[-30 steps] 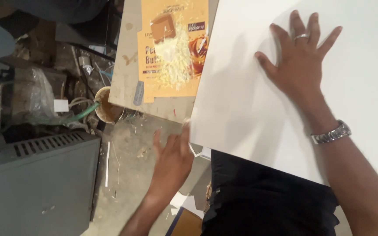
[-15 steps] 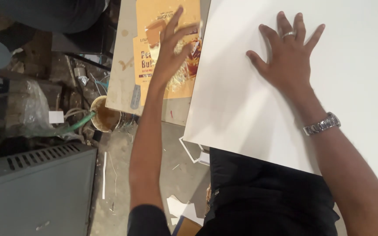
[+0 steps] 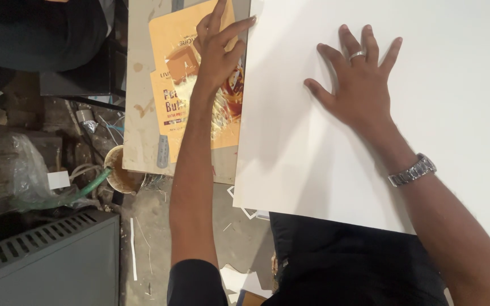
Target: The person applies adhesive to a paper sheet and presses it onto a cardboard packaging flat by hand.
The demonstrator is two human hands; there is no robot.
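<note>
- Right hand point(image 3: 361, 90) flat on the white sheet point(image 3: 455, 113), palm down, fingers point(image 3: 391, 54) spread wide; nothing pinched. Ring on one finger, metal watch point(image 3: 412, 170) on the wrist.
- Sheet is large and covers the right side of the tabletop point(image 3: 140, 85). Its near edge overhangs the person's dark lap, and its left edge runs just beside the left hand.
- Left hand point(image 3: 216, 54) reaches across onto the orange card point(image 3: 191, 113), fingers loosely spread, pointing away from the person. Fingertips sit at the sheet's left edge; can't tell if they touch it or grip anything.
- Card lies flat on the bare tabletop left of the sheet. It has a printed face with a pale, scuffed patch in the middle. Its right side is tucked at or under the sheet edge; can't tell which.
- Small grey tool point(image 3: 163, 152) on the tabletop just below the card's lower left corner. Too blurred to identify.
- Stained cup point(image 3: 121, 175) at the tabletop's near left corner, with a green hose point(image 3: 86, 190) running into it.
- Grey vented box point(image 3: 46, 260) on the floor lower left, with a crumpled plastic bag point(image 3: 21, 170) above it.
- Paper scraps point(image 3: 245, 209) on the floor under the sheet's near corner.
</note>
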